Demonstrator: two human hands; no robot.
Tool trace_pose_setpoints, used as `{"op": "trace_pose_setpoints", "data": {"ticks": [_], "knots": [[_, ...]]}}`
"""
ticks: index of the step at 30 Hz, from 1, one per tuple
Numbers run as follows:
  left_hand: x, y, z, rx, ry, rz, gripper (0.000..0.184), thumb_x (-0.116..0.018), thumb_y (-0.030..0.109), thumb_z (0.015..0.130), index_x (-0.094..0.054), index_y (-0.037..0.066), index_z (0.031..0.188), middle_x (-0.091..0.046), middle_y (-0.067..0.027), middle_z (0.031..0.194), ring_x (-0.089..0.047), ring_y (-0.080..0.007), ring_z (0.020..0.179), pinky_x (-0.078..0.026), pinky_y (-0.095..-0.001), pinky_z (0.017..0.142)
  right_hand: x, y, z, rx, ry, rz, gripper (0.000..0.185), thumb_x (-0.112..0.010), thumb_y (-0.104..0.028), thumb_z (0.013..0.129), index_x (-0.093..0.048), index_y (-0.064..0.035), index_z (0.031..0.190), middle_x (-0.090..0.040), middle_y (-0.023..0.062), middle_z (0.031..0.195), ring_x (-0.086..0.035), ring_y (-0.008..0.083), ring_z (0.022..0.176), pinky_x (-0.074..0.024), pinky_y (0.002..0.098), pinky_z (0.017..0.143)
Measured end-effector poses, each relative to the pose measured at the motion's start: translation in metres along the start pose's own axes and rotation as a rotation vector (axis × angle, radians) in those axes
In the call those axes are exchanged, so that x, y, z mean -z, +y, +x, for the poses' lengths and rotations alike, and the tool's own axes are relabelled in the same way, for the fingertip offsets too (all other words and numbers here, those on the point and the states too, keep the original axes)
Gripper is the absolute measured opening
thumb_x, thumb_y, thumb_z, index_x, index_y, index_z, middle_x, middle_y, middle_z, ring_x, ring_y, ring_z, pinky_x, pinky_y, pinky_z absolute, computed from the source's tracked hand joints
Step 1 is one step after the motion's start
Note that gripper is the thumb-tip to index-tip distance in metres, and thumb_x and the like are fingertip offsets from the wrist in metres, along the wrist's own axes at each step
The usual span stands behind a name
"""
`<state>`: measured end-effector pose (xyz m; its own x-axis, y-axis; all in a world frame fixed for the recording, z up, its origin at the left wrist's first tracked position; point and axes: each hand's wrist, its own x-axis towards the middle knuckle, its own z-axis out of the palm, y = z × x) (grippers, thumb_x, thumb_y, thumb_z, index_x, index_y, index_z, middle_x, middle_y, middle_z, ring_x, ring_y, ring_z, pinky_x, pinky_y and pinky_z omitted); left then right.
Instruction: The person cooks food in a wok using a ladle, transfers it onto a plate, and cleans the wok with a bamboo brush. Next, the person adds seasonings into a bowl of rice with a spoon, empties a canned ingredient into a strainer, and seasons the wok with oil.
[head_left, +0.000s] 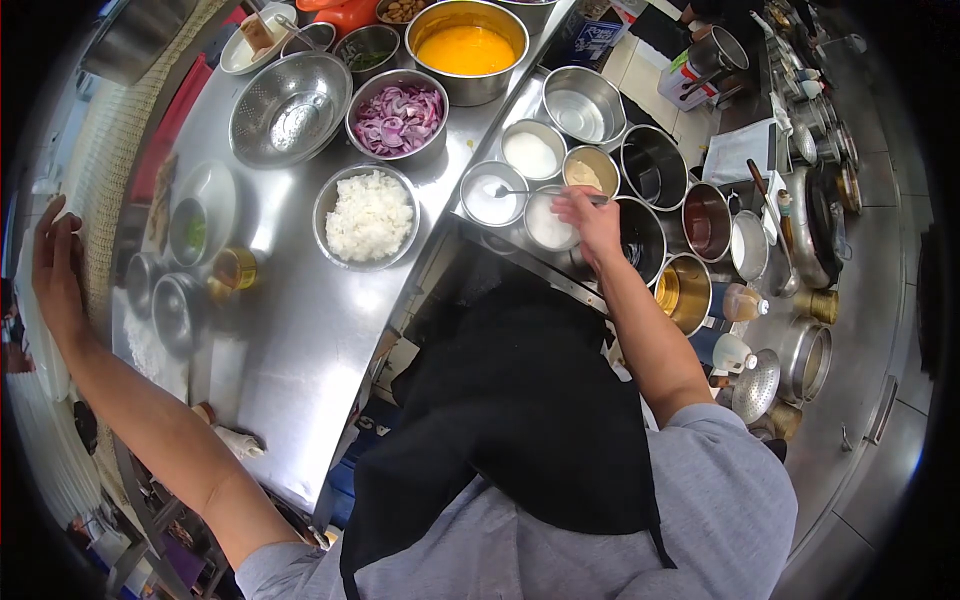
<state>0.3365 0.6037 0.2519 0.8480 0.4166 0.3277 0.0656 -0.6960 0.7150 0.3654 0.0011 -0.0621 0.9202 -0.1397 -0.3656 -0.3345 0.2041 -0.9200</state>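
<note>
Presently, the right hand (588, 218) pinches the handle of a metal spoon (545, 193), its tip at the container of white powder (484, 222) beside the worktop (285, 340), while the left hand (58, 262) is raised, fingers loosely spread, a bowl of white rice (368, 217) lying between both hands.
</note>
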Motion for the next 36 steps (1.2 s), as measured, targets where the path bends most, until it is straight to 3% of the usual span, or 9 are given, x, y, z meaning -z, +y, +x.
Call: {"op": "trace_pose_setpoints", "data": {"ticks": [8,16,21,36], "knots": [[0.000,-0.005,0.002,-0.079,-0.019,0.034,0.034,-0.054,0.018,0.094,-0.057,0.009,0.126,-0.058,0.0008,0.092,-0.042,-0.0055,0.073,-0.035,-0.0185,0.068,0.005,-0.018,-0.018,0.024,-0.017,0.081,0.019,-0.054,-0.012,0.094,-0.061,0.0047,0.098,-0.068,0.0170,0.087,-0.068,0.0197,0.074,-0.0527,0.0253,0.064],[-0.005,0.007,-0.005,-0.070,-0.016,0.097,0.031,-0.056,0.020,0.092,-0.061,0.011,0.122,-0.059,0.0016,0.090,-0.044,-0.0054,0.074,-0.036,-0.0185,0.070,0.002,-0.004,-0.014,0.019,-0.066,0.120,0.020,-0.055,-0.013,0.094,-0.061,0.0046,0.099,-0.068,0.0169,0.086,-0.068,0.0207,0.074,-0.0541,0.0252,0.063],[-0.013,0.024,-0.019,-0.041,-0.021,-0.042,0.029,-0.056,0.017,0.092,-0.061,0.010,0.120,-0.058,0.0007,0.091,-0.046,-0.0061,0.079,-0.037,-0.0193,0.075,0.000,0.003,-0.015,-0.010,-0.045,0.097,0.019,-0.057,-0.013,0.093,-0.060,0.0038,0.100,-0.068,0.0167,0.087,-0.068,0.0211,0.074,-0.0544,0.0251,0.063],[-0.016,0.024,-0.019,-0.030,0.005,-0.042,0.027,-0.055,0.017,0.092,-0.062,0.010,0.118,-0.057,0.0016,0.090,-0.046,-0.0064,0.076,-0.038,-0.0202,0.070,-0.031,-0.034,-0.035,0.000,-0.224,0.125,0.022,-0.055,-0.016,0.095,-0.060,0.0039,0.102,-0.067,0.0173,0.088,-0.067,0.0223,0.077,-0.0536,0.0281,0.066]]}}
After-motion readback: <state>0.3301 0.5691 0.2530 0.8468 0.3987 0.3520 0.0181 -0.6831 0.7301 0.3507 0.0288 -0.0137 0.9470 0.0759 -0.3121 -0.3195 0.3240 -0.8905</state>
